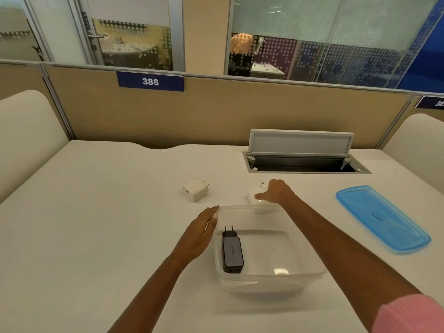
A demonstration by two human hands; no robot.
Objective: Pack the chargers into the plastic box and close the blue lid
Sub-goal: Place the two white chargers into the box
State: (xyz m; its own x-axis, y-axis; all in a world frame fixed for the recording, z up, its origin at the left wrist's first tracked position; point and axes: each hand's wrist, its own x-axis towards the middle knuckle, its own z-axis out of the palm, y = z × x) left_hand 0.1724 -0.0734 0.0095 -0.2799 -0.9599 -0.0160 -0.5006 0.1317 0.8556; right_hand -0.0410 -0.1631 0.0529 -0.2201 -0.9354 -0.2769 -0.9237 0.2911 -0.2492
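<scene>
A clear plastic box point(300, 275) stands on the white table in front of me. Inside it, along the left wall, lies a dark grey charger point(232, 253) with its prongs pointing away. My left hand point(200, 233) rests flat against the box's outer left side, fingers straight. Just beyond the box's far rim my right hand point(276, 191) closes over a white charger point(252, 197), thumb on its near side; its prongs stick out behind the hand. Another white charger point(195, 192) sits alone further left. The blue lid point(382, 218) lies flat at the right.
An open grey cable hatch point(305, 162) with its flap raised is set into the table behind the chargers. A tan partition point(216, 111) with a "386" label closes off the back. Cream dividers stand at both sides.
</scene>
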